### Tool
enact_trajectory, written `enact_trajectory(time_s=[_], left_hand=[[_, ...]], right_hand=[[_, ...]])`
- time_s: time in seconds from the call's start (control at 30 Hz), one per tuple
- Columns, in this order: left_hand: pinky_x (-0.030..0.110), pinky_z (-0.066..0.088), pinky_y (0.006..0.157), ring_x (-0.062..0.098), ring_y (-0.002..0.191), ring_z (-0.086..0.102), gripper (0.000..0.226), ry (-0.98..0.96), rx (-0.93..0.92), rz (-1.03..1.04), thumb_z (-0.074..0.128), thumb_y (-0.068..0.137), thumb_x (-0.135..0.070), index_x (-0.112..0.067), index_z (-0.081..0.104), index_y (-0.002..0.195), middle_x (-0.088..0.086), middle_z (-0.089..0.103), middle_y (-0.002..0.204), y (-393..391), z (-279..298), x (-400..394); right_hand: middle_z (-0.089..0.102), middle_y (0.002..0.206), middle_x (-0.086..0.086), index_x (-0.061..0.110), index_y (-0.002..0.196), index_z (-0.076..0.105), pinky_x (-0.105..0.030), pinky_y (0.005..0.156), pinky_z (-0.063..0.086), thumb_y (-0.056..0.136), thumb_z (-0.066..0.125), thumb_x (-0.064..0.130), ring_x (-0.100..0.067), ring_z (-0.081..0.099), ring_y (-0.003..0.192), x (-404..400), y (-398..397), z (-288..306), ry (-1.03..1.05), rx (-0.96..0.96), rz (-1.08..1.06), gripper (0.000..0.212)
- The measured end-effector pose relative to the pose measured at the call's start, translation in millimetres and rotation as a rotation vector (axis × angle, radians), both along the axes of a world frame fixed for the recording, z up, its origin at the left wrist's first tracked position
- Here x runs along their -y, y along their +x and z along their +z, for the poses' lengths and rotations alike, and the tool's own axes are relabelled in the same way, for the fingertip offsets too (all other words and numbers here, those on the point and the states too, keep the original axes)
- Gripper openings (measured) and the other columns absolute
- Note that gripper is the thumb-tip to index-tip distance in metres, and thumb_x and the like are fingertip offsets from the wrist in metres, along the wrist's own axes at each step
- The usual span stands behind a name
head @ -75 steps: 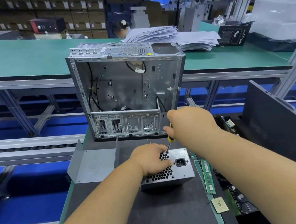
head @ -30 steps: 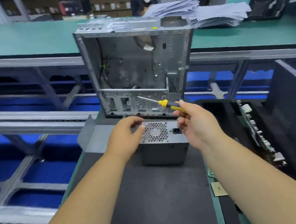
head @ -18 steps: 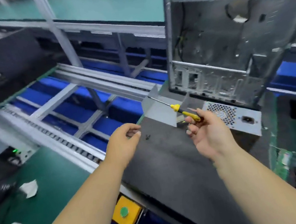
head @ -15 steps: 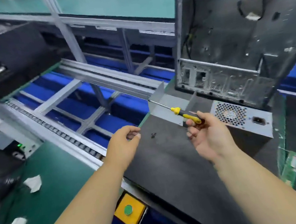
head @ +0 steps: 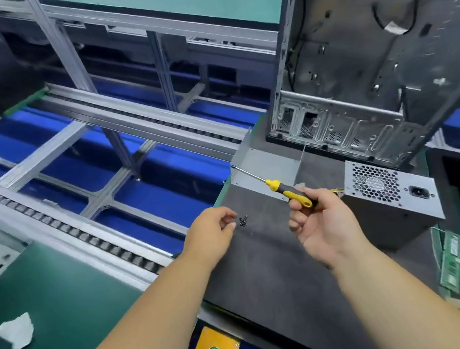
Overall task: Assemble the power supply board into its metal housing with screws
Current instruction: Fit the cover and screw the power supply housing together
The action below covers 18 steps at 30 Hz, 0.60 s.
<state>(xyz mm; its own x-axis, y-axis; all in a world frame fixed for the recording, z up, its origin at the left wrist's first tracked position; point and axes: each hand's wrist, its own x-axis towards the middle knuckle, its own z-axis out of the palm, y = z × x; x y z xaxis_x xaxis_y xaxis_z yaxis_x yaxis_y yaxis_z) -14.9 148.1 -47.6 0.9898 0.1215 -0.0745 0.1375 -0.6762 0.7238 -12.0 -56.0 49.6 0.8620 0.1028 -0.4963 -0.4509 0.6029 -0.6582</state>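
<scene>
Both hands have come off the power supply (head: 390, 195), which sits on the dark tabletop (head: 267, 273) just in front of the open metal housing (head: 371, 69); the left hand (head: 210, 234) now reaches toward a small cluster of screws (head: 243, 221), fingers loosely curled and holding nothing, just beside them; the right hand (head: 320, 226) grips the yellow-handled screwdriver (head: 288, 192), shaft pointing left; judging by this, another screw is being fetched, so fastening seems unfinished.

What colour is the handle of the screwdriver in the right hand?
Yellow and black screwdriver handle, gripped by the right hand; head view.
</scene>
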Motion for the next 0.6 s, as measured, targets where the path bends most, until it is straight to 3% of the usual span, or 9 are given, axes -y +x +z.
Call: enact_trajectory(time_s=[0.23, 0.47, 0.6], left_hand=[[0.020, 0.042, 0.074, 0.006, 0.088, 0.057, 0.016, 0.120, -0.028, -0.026, 0.068, 0.086, -0.037, -0.033, 0.069, 0.102, -0.014, 0.057, 0.096, 30, -16, 11], [0.028, 0.050, 0.078, 0.012, 0.089, 0.059, 0.005, 0.169, -0.029, -0.031, 0.066, 0.088, -0.030, -0.029, 0.070, 0.090, -0.011, 0.058, 0.097, 33, -18, 15], [0.023, 0.044, 0.071, 0.011, 0.086, 0.058, 0.002, 0.130, -0.043, -0.023, 0.067, 0.088, -0.026, -0.028, 0.068, 0.088, -0.010, 0.056, 0.096, 32, -15, 16]], right_hand=[[0.053, 0.062, -0.005, 0.013, 0.093, 0.057, -0.023, 0.045, 0.037, 0.095, 0.046, 0.016, -0.013, 0.034, 0.046, -5, 5, -9, -0.023, -0.013, -0.056, 0.011], [0.054, 0.062, -0.004, 0.014, 0.091, 0.057, -0.023, 0.046, 0.037, 0.095, 0.046, 0.017, -0.013, 0.035, 0.046, -8, 8, -12, -0.024, -0.020, -0.075, 0.012], [0.054, 0.062, -0.004, 0.013, 0.085, 0.058, -0.023, 0.048, 0.035, 0.094, 0.046, 0.016, -0.013, 0.034, 0.046, -9, 11, -9, -0.027, -0.010, -0.075, 0.016]])
